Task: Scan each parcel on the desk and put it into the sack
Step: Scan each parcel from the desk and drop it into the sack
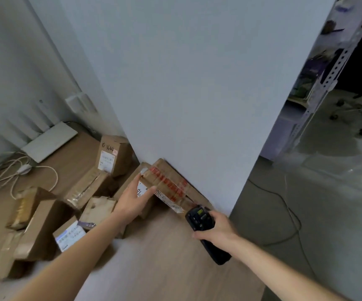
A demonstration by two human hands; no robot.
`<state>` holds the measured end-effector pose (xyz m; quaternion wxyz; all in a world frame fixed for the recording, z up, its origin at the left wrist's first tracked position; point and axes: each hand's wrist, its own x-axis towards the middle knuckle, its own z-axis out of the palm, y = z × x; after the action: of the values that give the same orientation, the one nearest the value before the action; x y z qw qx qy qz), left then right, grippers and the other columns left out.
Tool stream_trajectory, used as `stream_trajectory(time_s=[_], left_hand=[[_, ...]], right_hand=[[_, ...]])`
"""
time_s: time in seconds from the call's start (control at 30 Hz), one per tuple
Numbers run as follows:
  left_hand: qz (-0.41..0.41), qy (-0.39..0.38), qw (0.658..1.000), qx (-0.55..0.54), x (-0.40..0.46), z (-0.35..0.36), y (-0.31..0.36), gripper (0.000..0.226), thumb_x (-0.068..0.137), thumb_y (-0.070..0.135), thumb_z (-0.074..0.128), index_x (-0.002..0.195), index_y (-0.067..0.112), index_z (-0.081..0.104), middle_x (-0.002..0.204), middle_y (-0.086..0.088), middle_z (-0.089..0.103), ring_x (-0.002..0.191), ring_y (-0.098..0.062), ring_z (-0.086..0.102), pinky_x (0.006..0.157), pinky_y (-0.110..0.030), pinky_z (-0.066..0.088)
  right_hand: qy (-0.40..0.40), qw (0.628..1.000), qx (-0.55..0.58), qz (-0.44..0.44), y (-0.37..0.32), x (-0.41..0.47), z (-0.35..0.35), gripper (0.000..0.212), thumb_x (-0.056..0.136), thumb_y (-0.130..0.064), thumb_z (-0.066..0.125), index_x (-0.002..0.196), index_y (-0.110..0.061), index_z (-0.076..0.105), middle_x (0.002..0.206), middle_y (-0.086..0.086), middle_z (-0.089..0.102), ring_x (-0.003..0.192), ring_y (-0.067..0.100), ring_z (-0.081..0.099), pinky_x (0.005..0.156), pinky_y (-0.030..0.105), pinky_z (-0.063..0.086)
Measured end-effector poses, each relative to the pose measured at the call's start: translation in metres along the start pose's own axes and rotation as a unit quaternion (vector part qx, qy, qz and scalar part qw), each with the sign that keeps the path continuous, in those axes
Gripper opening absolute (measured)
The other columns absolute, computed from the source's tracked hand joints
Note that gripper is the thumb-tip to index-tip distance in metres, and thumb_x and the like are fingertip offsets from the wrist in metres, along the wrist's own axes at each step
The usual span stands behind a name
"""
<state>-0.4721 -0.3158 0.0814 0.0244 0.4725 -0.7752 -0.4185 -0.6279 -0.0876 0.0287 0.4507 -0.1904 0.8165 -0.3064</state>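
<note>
Several brown cardboard parcels lie on the wooden desk [165, 257]. One long parcel with red printed tape [171, 185] leans against the white partition. My left hand [134, 196] grips its near end, thumb on the white label side and fingers over the top edge. My right hand [217, 229] holds a black handheld scanner [199, 218], its small screen facing up and its head close to the parcel's right end. No sack is in view.
A white partition wall [197, 83] stands right behind the parcels. More boxes, one with a handwritten number [112, 155], are piled at the left. A white router [49, 142] and cables [23, 170] sit at the back left. A metal shelf [319, 72] and grey floor lie at the right.
</note>
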Motion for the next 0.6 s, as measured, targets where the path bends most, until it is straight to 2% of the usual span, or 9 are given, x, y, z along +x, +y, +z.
stream_trajectory(time_s=[0.1, 0.27, 0.43, 0.5, 0.6], left_hand=[[-0.016, 0.000, 0.999, -0.038, 0.009, 0.002, -0.003, 0.086, 0.083, 0.074, 0.054, 0.154, 0.039, 0.023, 0.160, 0.003, 0.035, 0.146, -0.026, 0.034, 0.116, -0.053, 0.030], [-0.003, 0.045, 0.998, -0.042, 0.003, -0.005, -0.008, 0.065, 0.093, 0.057, 0.056, 0.150, 0.032, 0.037, 0.154, 0.001, 0.041, 0.140, -0.022, 0.039, 0.112, -0.048, 0.034], [0.024, 0.077, 0.996, -0.038, -0.029, -0.036, -0.003, 0.060, 0.096, 0.053, 0.055, 0.150, 0.031, 0.041, 0.129, 0.004, 0.041, 0.117, -0.014, 0.046, 0.096, -0.032, 0.040], [0.028, 0.102, 0.993, -0.044, -0.051, -0.052, -0.002, 0.056, 0.096, 0.050, 0.057, 0.147, 0.031, 0.045, 0.127, 0.002, 0.041, 0.112, -0.014, 0.048, 0.095, -0.031, 0.042], [0.035, 0.145, 0.986, -0.070, -0.094, -0.078, -0.005, 0.044, 0.094, 0.045, 0.062, 0.135, 0.030, 0.054, 0.123, -0.003, 0.046, 0.108, -0.018, 0.056, 0.098, -0.039, 0.049]], right_hand=[[-0.031, 0.999, 0.030, -0.021, 0.000, 0.010, -0.001, 0.082, 0.053, -0.044, 0.096, 0.127, -0.034, 0.063, 0.111, -0.013, 0.072, 0.100, 0.009, 0.069, 0.091, 0.035, 0.058], [-0.013, 0.993, 0.114, -0.031, -0.001, 0.005, -0.001, 0.061, 0.055, -0.038, 0.098, 0.109, -0.038, 0.069, 0.099, -0.016, 0.076, 0.086, 0.002, 0.073, 0.070, 0.021, 0.056], [0.003, 0.989, 0.116, -0.088, -0.017, -0.024, -0.011, 0.058, 0.054, -0.034, 0.099, 0.106, -0.031, 0.074, 0.094, -0.018, 0.078, 0.083, 0.001, 0.074, 0.069, 0.019, 0.054], [0.003, 0.987, 0.113, -0.110, -0.029, -0.041, -0.014, 0.056, 0.057, -0.031, 0.099, 0.107, -0.030, 0.074, 0.097, -0.015, 0.079, 0.085, 0.003, 0.074, 0.070, 0.020, 0.054], [0.005, 0.983, 0.118, -0.144, -0.052, -0.078, -0.018, 0.052, 0.063, -0.027, 0.098, 0.108, -0.032, 0.072, 0.094, -0.018, 0.078, 0.080, -0.003, 0.072, 0.062, 0.009, 0.052]])
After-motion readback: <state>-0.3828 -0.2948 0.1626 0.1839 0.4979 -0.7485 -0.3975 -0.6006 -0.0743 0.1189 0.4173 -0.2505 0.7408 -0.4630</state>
